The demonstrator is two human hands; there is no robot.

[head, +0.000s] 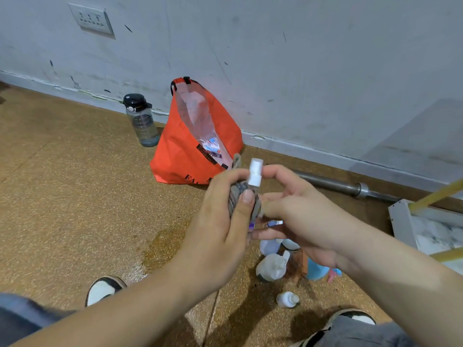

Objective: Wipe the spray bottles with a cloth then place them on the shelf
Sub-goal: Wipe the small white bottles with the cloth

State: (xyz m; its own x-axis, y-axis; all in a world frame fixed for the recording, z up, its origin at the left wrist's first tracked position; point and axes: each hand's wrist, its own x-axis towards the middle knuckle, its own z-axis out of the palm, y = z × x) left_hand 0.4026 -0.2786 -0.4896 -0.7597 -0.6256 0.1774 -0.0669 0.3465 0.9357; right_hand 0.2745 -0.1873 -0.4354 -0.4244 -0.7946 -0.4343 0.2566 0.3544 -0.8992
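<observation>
Your bare forearms (130,299), grey-blue legwear (22,319), two-tone shoes.
Grey-blue fabric covers both knees; your left shoe (104,289) and right shoe (357,317) have white toes edged in black.

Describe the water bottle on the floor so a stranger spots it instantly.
Follow the base of the grey wall to the orange bag; the water bottle stands upright just left of it. Unlike the small white spray bottles near the shoes, it is tall, smoky-clear, with a black lid.

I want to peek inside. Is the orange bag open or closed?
Open. The orange bag has its mouth gaping wide, and small packets show inside it.
</observation>
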